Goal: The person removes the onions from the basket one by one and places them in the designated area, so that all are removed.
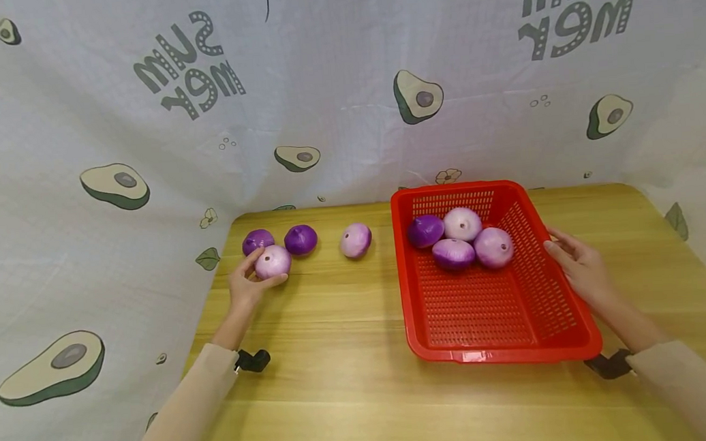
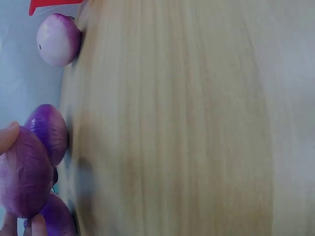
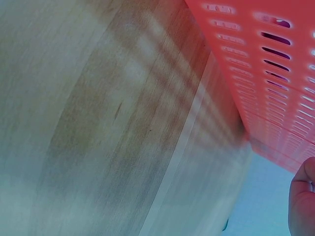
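At nine o'clock from the red basket point(image 1: 476, 307), which the right hand point(image 1: 585, 272) gripped at three o'clock, the left hand point(image 1: 248, 284) had its fingers clamped round a pale purple onion point(image 1: 273, 261), probably light, firm and slick, best held about its widest girth.

I see a white avocado-print cloth point(image 1: 329, 58) behind and beside a wood-grain table point(image 1: 338, 358), softly lit, probably from overhead.

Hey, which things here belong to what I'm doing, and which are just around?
Part of the job:
onion in your left hand
red basket, held at its rim by your right hand
four onions in the basket
three loose onions

Just around:
wooden table
avocado-print cloth
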Demonstrator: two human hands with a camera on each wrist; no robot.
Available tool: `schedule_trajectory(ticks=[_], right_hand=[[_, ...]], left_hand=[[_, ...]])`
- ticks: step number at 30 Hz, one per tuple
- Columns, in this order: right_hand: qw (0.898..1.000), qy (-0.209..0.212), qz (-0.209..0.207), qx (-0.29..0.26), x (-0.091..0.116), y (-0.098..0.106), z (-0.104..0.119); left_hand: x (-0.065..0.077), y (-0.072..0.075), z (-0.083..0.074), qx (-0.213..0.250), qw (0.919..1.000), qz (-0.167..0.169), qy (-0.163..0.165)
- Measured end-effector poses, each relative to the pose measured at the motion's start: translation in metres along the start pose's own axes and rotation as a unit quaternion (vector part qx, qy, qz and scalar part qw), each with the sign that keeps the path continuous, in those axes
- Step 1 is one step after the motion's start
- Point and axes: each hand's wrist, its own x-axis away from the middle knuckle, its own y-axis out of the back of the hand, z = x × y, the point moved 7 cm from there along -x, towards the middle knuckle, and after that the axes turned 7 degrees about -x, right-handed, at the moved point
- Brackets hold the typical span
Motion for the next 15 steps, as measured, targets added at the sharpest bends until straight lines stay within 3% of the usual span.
schedule_trajectory(ticks=[9,15], right_hand=[[1.000,0.012,-0.006,0.004,0.000,0.000,0.002],[1.000,0.015,-0.005,0.015,0.001,0.000,0.003]], left_hand=[[-0.004,-0.005,0.014,0.008,0.9998,-0.005,0.018],[-0.006,-0.006,0.016,0.002,0.9999,0.002,0.013]])
